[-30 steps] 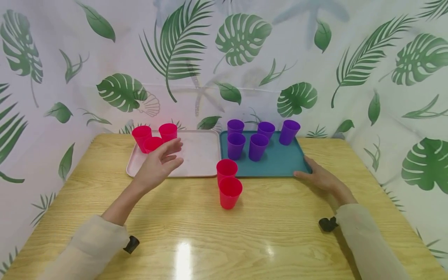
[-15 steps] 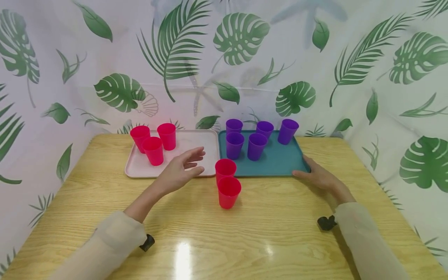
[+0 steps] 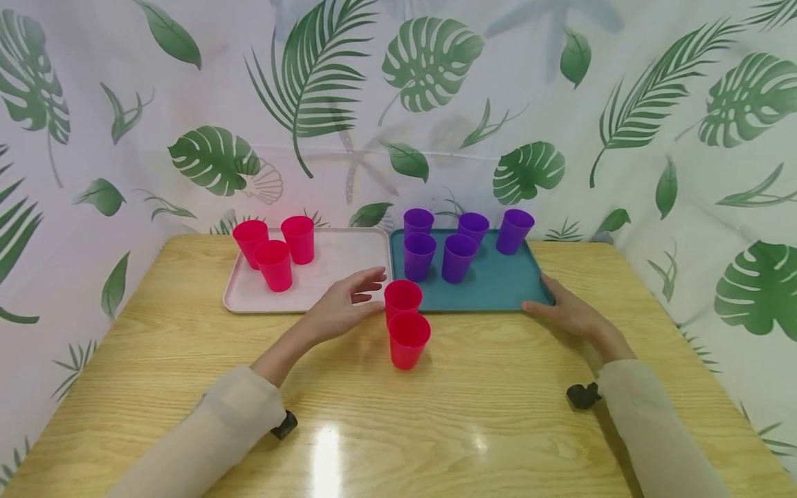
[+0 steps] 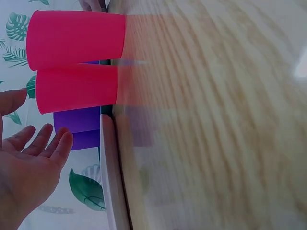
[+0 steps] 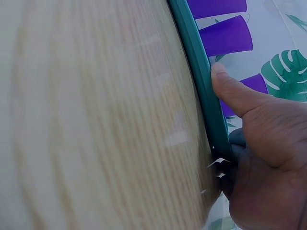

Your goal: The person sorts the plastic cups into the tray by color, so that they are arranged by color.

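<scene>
My left hand (image 3: 346,304) reaches to the left side of two red cups, its fingers apart and loosely bent, holding nothing. The farther red cup (image 3: 402,294) stands right at its fingertips, and the nearer red cup (image 3: 409,342) stands just in front of that one on the table. In the left wrist view both cups show side by side beyond the open hand (image 4: 33,167). My right hand (image 3: 569,311) grips the front right corner of the teal tray (image 3: 498,294), thumb along the front rim (image 5: 218,115) and fingers around the side, partly hidden.
Several purple cups (image 3: 459,259) stand upright on the teal tray. A pale pink tray (image 3: 339,252) adjoins it on the left, bearing three red cups (image 3: 274,266) at its left end. Behind the wooden table (image 3: 473,429) hangs a leaf-print cloth (image 3: 448,159).
My left hand has moved right from over the pale tray's red cups to beside the two red cups on the table. My right hand stays at the teal tray's corner.
</scene>
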`<state>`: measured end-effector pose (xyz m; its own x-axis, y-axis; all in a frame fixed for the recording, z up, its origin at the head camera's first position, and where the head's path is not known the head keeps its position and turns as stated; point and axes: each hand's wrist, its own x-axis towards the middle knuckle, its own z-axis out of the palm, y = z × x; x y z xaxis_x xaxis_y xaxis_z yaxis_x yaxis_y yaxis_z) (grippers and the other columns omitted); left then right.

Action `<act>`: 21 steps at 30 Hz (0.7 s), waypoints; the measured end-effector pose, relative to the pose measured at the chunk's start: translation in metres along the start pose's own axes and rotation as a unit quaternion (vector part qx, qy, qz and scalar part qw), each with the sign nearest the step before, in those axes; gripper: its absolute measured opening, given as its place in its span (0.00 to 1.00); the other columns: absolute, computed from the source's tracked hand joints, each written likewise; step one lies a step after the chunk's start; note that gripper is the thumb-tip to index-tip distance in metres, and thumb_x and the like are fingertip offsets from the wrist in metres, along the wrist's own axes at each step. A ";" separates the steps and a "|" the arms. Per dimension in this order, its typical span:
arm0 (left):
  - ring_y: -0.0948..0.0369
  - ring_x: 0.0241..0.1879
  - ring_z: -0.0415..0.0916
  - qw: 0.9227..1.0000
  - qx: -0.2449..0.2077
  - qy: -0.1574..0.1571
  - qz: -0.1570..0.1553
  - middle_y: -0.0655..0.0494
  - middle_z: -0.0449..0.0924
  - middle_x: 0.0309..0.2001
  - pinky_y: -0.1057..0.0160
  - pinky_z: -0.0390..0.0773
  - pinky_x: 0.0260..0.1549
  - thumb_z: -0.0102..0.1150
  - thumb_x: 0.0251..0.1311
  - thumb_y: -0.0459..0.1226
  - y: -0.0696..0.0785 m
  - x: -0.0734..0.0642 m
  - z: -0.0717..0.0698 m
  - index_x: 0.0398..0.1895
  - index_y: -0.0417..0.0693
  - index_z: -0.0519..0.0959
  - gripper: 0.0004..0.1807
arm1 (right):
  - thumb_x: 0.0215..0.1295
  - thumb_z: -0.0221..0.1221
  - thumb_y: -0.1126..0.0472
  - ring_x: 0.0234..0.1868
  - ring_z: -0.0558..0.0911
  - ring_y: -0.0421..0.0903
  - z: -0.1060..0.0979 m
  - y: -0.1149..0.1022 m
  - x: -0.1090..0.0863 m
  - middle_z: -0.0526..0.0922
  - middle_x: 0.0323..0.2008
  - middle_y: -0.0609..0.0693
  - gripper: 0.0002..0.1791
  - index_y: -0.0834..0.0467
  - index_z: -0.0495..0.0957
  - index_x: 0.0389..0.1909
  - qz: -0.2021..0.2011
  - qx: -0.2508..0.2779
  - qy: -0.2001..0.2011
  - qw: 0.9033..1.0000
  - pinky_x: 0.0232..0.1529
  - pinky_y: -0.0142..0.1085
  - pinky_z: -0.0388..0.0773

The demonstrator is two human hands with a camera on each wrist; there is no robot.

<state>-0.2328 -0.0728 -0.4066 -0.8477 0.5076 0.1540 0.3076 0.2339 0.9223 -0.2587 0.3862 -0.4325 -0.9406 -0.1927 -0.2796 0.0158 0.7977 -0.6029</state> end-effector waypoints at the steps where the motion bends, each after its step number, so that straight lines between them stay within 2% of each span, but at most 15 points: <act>1: 0.40 0.69 0.69 1.000 -0.001 -0.002 -0.001 0.35 0.68 0.71 0.46 0.71 0.68 0.61 0.68 0.31 -0.001 0.001 0.001 0.78 0.35 0.61 0.36 | 0.75 0.55 0.37 0.78 0.36 0.75 0.000 0.000 0.000 0.33 0.79 0.75 0.59 0.66 0.29 0.81 -0.001 -0.001 0.000 1.000 0.74 0.69 0.38; 9: 0.43 0.69 0.69 1.000 -0.004 -0.017 -0.015 0.39 0.70 0.71 0.44 0.70 0.68 0.60 0.69 0.33 -0.003 0.007 0.007 0.78 0.36 0.60 0.37 | 0.75 0.55 0.37 0.78 0.37 0.75 -0.001 0.002 0.002 0.34 0.78 0.76 0.58 0.67 0.29 0.81 -0.004 -0.006 0.001 1.000 0.74 0.69 0.38; 15: 0.43 0.69 0.69 0.999 0.007 -0.031 -0.019 0.41 0.67 0.73 0.47 0.72 0.67 0.60 0.69 0.35 -0.002 0.010 0.009 0.78 0.37 0.61 0.37 | 0.75 0.56 0.37 0.78 0.37 0.75 -0.001 -0.001 0.000 0.34 0.79 0.75 0.58 0.66 0.30 0.81 0.004 -0.001 0.002 1.000 0.74 0.69 0.38; 21: 0.44 0.69 0.71 0.999 0.011 -0.043 -0.013 0.41 0.67 0.74 0.50 0.73 0.66 0.60 0.69 0.34 0.000 0.014 0.011 0.78 0.36 0.61 0.36 | 0.76 0.56 0.39 0.78 0.37 0.75 -0.001 -0.001 0.000 0.34 0.79 0.75 0.57 0.68 0.30 0.81 -0.008 -0.001 -0.001 1.000 0.74 0.69 0.39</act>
<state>-0.2400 -0.0567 -0.4082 -0.8158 0.5697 0.0990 0.2965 0.2652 0.9175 -0.2588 0.3860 -0.4305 -0.9403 -0.2069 -0.2703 -0.0008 0.7954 -0.6060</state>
